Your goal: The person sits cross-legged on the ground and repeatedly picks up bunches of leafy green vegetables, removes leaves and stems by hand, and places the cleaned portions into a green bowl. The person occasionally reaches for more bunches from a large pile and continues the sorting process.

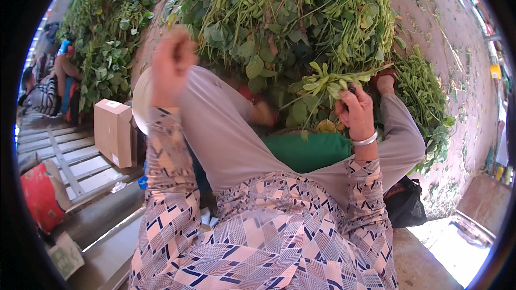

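Note:
My right hand (pixel 356 106), with a silver bangle (pixel 366 139) at the wrist, grips a cut green bean stalk with pods (pixel 322 80), which look like soybean. A small dark thing (pixel 352 88) shows at its fingertips. My left hand (pixel 173 64) is raised over my left knee, blurred by motion; its fingers look curled, and whether anything is in them is unclear. Before my feet lies a large heap of leafy bean plants (pixel 258 32) full of pods. Between my legs is a green cloth-like thing (pixel 310 149).
A bundle of podded stalks (pixel 419 88) lies beside my right foot. On my left are a white round-rimmed object (pixel 142 100), a cardboard box (pixel 113 131) on slats (pixel 80 161), and another plant heap (pixel 113 28). A person in stripes (pixel 43 96) sits beyond. A black bag (pixel 405 203) lies right.

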A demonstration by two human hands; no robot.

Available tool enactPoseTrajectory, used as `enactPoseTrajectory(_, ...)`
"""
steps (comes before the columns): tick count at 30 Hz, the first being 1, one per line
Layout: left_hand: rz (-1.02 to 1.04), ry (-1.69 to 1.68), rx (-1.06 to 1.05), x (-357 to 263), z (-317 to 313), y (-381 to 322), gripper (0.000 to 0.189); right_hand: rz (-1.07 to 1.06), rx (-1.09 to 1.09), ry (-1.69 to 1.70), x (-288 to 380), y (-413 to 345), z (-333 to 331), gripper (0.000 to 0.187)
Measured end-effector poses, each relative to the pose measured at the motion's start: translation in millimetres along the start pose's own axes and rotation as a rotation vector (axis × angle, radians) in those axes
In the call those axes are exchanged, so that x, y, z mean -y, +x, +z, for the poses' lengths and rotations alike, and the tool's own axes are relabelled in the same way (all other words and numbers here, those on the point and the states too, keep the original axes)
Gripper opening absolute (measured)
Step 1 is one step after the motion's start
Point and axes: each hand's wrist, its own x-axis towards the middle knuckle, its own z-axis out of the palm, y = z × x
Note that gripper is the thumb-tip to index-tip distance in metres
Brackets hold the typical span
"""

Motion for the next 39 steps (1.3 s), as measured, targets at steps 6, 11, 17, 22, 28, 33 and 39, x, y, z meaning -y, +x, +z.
enactPoseTrajectory(6,-0.088,0.533,0.465,100,136,-42,0.028,-0.094,0.104,-0.203,48,-7,-17,0.018)
enactPoseTrajectory(11,-0.277,0.404,0.486,189,128,-44,0.030,-0.014,0.136,-0.264,1,5,-27,0.018)
enactPoseTrajectory(17,-0.497,0.154,0.279,229,100,-47,0.014,-0.032,0.041,-0.295,-71,8,-26,0.018)
enactPoseTrajectory(22,-0.541,0.204,0.260,232,98,-45,0.012,-0.233,-0.104,-0.387,-89,9,-24,0.029)
enactPoseTrajectory(28,-0.544,0.215,0.260,236,87,-45,0.011,-0.278,-0.131,-0.411,-80,12,-19,0.031)
enactPoseTrajectory(33,-0.541,0.252,0.269,232,86,-46,0.013,-0.099,-0.122,-0.411,-79,11,-16,0.030)
enactPoseTrajectory(39,0.356,1.115,0.046,238,73,-50,0.026,-0.240,-0.164,-0.537,-92,11,-10,0.027)
